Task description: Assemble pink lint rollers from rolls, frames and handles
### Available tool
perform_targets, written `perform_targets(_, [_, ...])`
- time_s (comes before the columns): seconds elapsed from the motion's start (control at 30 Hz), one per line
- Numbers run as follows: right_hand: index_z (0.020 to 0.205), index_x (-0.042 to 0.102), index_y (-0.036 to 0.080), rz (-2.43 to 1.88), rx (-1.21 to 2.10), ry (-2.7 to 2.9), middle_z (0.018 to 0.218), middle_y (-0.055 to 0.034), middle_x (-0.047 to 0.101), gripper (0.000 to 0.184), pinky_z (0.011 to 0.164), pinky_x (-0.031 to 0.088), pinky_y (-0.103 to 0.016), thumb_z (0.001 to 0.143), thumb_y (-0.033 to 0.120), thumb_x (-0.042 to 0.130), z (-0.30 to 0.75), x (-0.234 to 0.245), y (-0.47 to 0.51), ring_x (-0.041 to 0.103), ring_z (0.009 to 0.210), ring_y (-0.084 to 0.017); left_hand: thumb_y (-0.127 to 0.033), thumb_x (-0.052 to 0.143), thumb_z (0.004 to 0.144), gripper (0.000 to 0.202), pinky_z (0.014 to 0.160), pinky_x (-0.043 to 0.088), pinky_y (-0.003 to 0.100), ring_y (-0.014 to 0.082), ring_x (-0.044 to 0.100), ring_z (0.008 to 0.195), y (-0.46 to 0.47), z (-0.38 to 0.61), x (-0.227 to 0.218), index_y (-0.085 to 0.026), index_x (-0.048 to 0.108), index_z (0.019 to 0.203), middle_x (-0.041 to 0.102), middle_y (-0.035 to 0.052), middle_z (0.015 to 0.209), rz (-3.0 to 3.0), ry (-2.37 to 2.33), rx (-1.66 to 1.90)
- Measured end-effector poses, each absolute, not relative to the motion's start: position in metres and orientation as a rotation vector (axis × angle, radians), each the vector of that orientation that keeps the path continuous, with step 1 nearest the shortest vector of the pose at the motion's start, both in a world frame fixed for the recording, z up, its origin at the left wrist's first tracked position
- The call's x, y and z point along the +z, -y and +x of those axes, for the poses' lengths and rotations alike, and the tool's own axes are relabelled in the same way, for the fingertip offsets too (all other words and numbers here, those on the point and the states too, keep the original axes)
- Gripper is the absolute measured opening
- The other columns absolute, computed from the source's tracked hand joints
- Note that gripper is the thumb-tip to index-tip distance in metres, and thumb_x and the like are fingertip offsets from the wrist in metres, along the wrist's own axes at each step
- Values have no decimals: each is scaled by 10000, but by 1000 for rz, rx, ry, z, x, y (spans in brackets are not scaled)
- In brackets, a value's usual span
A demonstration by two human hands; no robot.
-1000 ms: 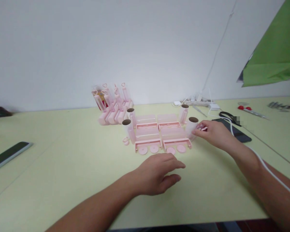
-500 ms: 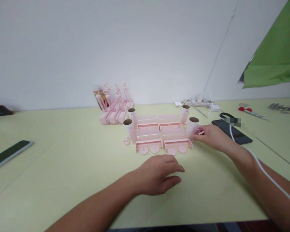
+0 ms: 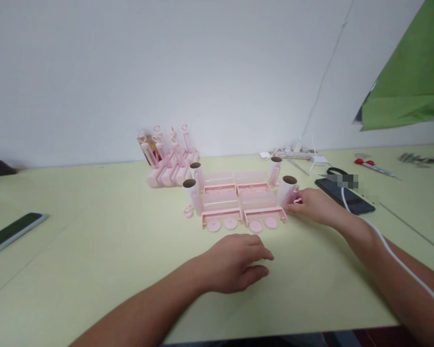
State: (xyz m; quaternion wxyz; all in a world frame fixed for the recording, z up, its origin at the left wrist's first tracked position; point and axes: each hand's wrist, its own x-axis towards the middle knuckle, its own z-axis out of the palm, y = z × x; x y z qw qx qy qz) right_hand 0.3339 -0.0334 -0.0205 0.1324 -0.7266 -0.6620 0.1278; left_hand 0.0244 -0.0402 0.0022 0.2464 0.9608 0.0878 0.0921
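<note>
1. My left hand (image 3: pixel 235 262) is bare and holds nothing, fingers loosely parted, near the front of the pale yellow table (image 3: pixel 130 260).
2. My right hand (image 3: pixel 313 205), well apart from it, is beside the near-right white roll (image 3: pixel 285 193), fingertips at a small heart-topped piece (image 3: pixel 298 200); I cannot tell whether they pinch or only touch it.
3. Behind, a pink cluster (image 3: pixel 169 174) stands put together, clear upright tubes capped with heart loops; those look done to me.
4. Four sets look left: pink frames (image 3: pixel 222 213), covers (image 3: pixel 221 200) and discs (image 3: pixel 214 225) lie seemingly unjoined.
5. Frames are long, smooth, plastic-looking; covers curved, translucent; discs thin, flat; the roll's core looks like brown cardboard.
</note>
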Motion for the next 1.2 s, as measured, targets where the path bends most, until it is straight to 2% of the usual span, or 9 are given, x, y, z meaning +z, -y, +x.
perform_targets(0.43, [858, 763, 154, -2122, 285, 1919, 856, -128, 756, 335, 604, 384, -275, 833, 444, 599, 331, -35, 24, 672, 733, -239, -313, 533, 927, 292, 777, 474, 278, 184, 618, 871, 41, 25, 4, -181, 649, 1160, 661, 76, 987, 2641, -257, 176])
perform_targets(0.57, [875, 748, 158, -2089, 367, 1950, 880, -116, 749, 320, 623, 392, -271, 825, 436, 598, 338, -36, 25, 666, 754, -235, -309, 539, 923, 295, 782, 474, 280, 182, 616, 873, 40, 25, 4, -183, 648, 1167, 660, 72, 990, 2643, -261, 162])
perform_targets(0.67, [817, 713, 163, -2086, 443, 2004, 823, -89, 729, 237, 613, 385, -263, 822, 340, 555, 352, -37, 25, 645, 722, -212, -315, 539, 924, 302, 784, 476, 285, 188, 617, 876, 40, 25, 3, -177, 647, 1169, 662, 74, 987, 2650, -263, 159])
perform_targets(0.77, [710, 647, 159, -2124, 444, 1942, 718, -81, 681, 244, 558, 353, -259, 833, 304, 494, 362, -39, 23, 596, 639, -185, -314, 539, 924, 299, 775, 476, 282, 188, 618, 872, 40, 24, 3, -178, 647, 1168, 663, 78, 994, 2648, -264, 150])
perform_targets(0.87, [652, 601, 168, -2068, 493, 1869, 613, -50, 615, 291, 507, 313, -259, 847, 344, 476, 365, -42, 22, 533, 559, -161, -316, 543, 923, 292, 758, 471, 277, 185, 618, 858, 40, 24, 3, -187, 648, 1163, 663, 77, 989, 2649, -271, 143])
perform_targets(0.97, [633, 600, 169, -1969, 536, 1840, 549, -17, 553, 303, 485, 289, -256, 816, 400, 530, 367, -43, 22, 476, 525, -145, -318, 549, 920, 294, 756, 468, 274, 186, 622, 862, 40, 24, 2, -190, 646, 1167, 664, 76, 987, 2654, -281, 146])
perform_targets(1.2, [699, 631, 163, -1998, 414, 1722, 577, 9, 530, 296, 491, 282, -245, 775, 445, 586, 374, -42, 20, 442, 536, -127, -310, 559, 913, 289, 756, 476, 271, 180, 631, 856, 38, 24, -1, -188, 646, 1160, 667, 74, 976, 2652, -284, 146])
